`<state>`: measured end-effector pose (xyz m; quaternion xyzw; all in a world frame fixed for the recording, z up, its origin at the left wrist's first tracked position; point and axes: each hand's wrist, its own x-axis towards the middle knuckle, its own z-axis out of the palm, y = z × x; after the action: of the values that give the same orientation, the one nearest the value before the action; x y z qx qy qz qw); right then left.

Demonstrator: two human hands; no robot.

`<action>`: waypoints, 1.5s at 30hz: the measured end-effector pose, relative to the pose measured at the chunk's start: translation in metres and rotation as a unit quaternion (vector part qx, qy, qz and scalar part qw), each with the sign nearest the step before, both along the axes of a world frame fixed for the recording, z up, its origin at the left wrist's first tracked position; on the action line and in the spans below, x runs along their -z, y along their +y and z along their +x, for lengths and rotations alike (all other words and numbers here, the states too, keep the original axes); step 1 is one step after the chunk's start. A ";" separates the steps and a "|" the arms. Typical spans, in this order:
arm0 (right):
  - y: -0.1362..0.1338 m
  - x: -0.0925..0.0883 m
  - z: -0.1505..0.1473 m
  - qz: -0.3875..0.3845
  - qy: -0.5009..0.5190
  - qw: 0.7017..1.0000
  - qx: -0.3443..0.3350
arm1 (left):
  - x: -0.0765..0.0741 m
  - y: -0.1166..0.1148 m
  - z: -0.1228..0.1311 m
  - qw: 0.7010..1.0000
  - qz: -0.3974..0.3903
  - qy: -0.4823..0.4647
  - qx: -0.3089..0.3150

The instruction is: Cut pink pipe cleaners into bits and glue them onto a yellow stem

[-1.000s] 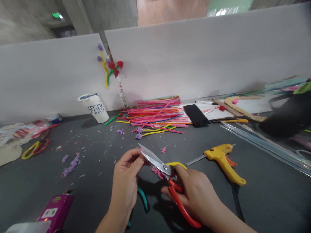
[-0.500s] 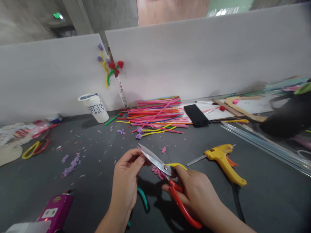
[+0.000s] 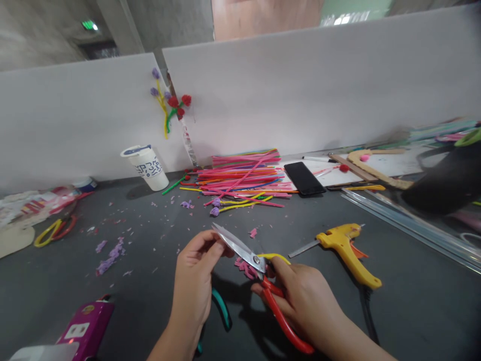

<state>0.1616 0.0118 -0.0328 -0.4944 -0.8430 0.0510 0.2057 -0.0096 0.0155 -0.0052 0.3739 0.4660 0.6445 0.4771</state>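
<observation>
My right hand (image 3: 306, 291) grips a pair of scissors (image 3: 240, 250) with red grips, and a yellow piece shows beside the pivot. The steel blades point up and left, their tips at the fingers of my left hand (image 3: 199, 276). That hand is closed in a pinch behind the blades; whatever it holds is hidden. Small pink clippings (image 3: 246, 269) lie under the blades, and another pink bit (image 3: 253, 232) is just beyond. Below my left hand, a tool with teal handles (image 3: 222, 307) lies partly covered on the dark table.
A yellow glue gun (image 3: 349, 250) lies to the right. Behind are pink pipe cleaners (image 3: 240, 175), a phone (image 3: 304, 178) and a white cup (image 3: 146, 168). Purple clippings (image 3: 110, 256), another pair of scissors (image 3: 54, 233) and a magenta power box (image 3: 86, 326) occupy the left side.
Almost nothing differs. The red grip of the scissors has shifted very slightly to the right, and the left hand stays where it was.
</observation>
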 end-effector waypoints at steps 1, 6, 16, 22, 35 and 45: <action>0.000 0.000 0.000 -0.001 0.002 1.000 0.000 | 0.000 0.000 0.000 1.000 0.001 0.002 0.001; 0.001 -0.004 0.001 -0.054 0.027 0.998 0.011 | -0.003 0.000 0.000 1.000 -0.007 -0.009 -0.003; 0.002 -0.005 -0.003 -0.118 0.019 0.993 0.020 | -0.003 0.000 0.000 1.000 -0.004 -0.013 -0.016; 0.001 -0.004 -0.002 -0.103 0.014 0.995 0.001 | -0.003 0.001 0.000 0.999 -0.004 -0.038 0.002; -0.002 0.001 -0.001 0.009 0.020 1.000 0.000 | -0.001 0.000 0.003 0.997 0.007 -0.077 0.005; -0.001 0.002 -0.001 0.020 0.016 1.000 -0.003 | 0.000 -0.001 0.003 0.997 0.014 -0.073 0.003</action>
<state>0.1610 0.0105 -0.0349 -0.4869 -0.8418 0.0425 0.2290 -0.0067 0.0148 -0.0050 0.3333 0.4198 0.6753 0.5066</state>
